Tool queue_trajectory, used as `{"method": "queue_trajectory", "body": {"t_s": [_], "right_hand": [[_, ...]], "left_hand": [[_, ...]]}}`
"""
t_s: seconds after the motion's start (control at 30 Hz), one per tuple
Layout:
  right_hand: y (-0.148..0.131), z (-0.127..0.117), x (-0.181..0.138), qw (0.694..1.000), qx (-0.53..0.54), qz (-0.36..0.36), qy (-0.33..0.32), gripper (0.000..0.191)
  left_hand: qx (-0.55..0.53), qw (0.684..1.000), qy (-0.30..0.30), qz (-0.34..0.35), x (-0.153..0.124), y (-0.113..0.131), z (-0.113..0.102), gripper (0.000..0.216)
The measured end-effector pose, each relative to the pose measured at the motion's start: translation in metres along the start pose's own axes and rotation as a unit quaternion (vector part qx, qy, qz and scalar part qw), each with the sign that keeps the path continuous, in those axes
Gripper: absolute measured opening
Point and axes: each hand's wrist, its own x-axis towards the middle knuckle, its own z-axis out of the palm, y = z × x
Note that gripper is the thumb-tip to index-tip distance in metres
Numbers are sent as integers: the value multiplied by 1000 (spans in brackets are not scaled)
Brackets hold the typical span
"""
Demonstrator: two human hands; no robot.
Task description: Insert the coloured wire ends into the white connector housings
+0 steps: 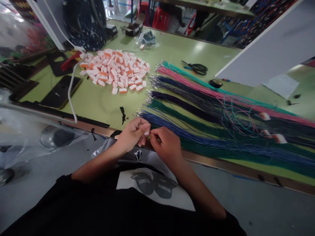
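My left hand (pixel 134 133) is closed in a pinch on a small white connector (pixel 146 132) at the green table's near edge. My right hand (pixel 166 146) is closed right beside it, fingertips at the connector, pinching what looks like a thin wire. Just beyond both hands lie fanned bundles of terminated wires: blue wires (pixel 187 131) nearest, then green wires (pixel 177 109), purple wires (pixel 182 103), pink wires (pixel 197 87) and teal wires (pixel 189 73). A heap of white and orange connectors (pixel 115 70) lies farther back to the left.
Black scissors (pixel 197 68) and a roll of black tape (pixel 215 83) lie behind the wires. A white cable (pixel 71 88) crosses dark phones (pixel 61 91) at the left. A clear plastic bag (pixel 31 131) hangs by the table edge. A white panel (pixel 268 49) stands at the right.
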Motion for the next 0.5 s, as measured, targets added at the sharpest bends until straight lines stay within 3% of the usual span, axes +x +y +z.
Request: {"method": "queue_trajectory", "body": {"t_s": [0.2,0.3,0.37,0.43,0.5], "right_hand": [[23,-38,12,979,107,41,-167,24],[50,-49,18,987,-40,94,-126,20],[65,-48,19,972,-153,118,-137,17],[74,-45,18,960,-191,124,-160,18],[78,-45,15,967,-173,133,-132,19]], "left_hand": [[-33,997,-63,-8,1,-4,-7,33],[-78,993,-83,-25,2,-6,-11,26],[-89,991,-93,-35,3,-7,-12,22],[-92,990,-97,-36,3,-7,-12,21],[-95,990,-100,-32,3,-8,-12,20]]}}
